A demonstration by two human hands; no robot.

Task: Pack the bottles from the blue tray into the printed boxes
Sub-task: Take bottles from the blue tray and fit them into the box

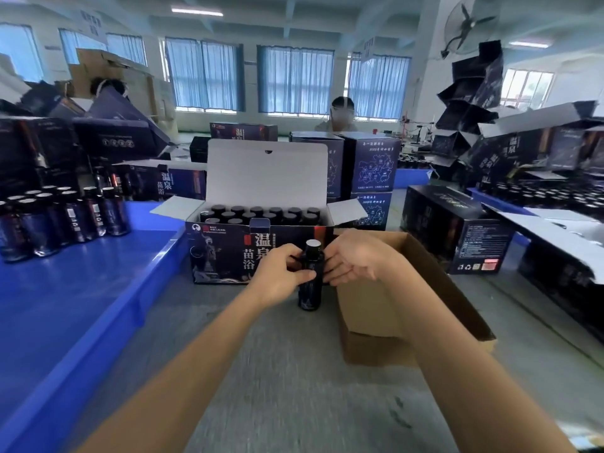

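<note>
Bottle [310,276]: dk, blk cap, upright.

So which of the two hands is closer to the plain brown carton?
Right. The right hand sits directly in front of the brown carton; the left hand is on the other side of the bottle, farther left.
</note>
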